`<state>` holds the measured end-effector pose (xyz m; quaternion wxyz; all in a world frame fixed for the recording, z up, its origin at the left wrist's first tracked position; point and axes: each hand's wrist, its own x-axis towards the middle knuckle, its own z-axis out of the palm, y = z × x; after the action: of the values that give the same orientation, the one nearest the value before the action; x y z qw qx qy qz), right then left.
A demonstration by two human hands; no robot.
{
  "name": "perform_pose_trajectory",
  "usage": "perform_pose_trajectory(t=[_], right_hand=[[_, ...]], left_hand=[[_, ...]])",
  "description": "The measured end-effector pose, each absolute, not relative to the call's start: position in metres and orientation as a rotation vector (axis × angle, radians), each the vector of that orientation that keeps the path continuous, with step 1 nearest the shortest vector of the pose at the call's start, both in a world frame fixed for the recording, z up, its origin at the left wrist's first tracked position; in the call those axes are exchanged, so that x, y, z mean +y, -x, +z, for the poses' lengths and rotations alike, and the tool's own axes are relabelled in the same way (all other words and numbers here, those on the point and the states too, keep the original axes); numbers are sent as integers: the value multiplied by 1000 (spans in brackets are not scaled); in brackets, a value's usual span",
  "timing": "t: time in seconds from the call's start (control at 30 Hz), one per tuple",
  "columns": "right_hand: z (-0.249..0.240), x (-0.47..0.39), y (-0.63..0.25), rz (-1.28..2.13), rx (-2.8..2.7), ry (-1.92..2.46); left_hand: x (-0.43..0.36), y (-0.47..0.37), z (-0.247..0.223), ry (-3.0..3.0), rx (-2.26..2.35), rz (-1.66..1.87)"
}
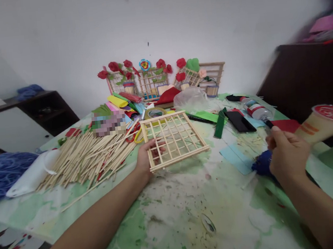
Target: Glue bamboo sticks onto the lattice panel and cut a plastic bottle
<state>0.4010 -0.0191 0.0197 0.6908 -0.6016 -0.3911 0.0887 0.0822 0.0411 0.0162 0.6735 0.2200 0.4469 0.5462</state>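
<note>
The left hand (149, 156) held a frame (179, 158) near heaped sticks (86, 158); the right hand (290, 153) pinched something dark (268, 123) between a bottle (256, 110) and cup (314, 127).

Cloth (234, 198) is lying open b/w L hand (146, 156) and R hand (288, 153), w/ a small oval (208, 224) & flat scraps (184, 247) dotting it. Grid (172, 141) is jutting over mid-table from L hand. Sticks (89, 156) are blocking L side; phone (240, 121), bottle (256, 110) & cup (318, 124) are crowding R. Blue bundle (261, 163) is flanking R hand; frames (154, 85) are walling off the back.
</note>
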Motion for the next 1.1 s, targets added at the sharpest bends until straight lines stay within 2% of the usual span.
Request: perform_pose_trajectory(t=[0.13,0.33,0.57,0.77,1.1], right_hand=[[9,-17,-370,677,-1025,1395],[0,-31,-324,1154,-1043,1358],[-3,-42,-308,1205,-780,1226],[-7,-46,-307,1103,-979,1227],[-12,-48,-306,1098,-1011,1260]], left_hand=[[32,-89,14,-545,904,1129],[25,-94,5,-674,790,1026],[21,-93,13,-671,639,1002],[26,-100,-2,-855,796,827],[14,-101,-13,-1034,638,708]])
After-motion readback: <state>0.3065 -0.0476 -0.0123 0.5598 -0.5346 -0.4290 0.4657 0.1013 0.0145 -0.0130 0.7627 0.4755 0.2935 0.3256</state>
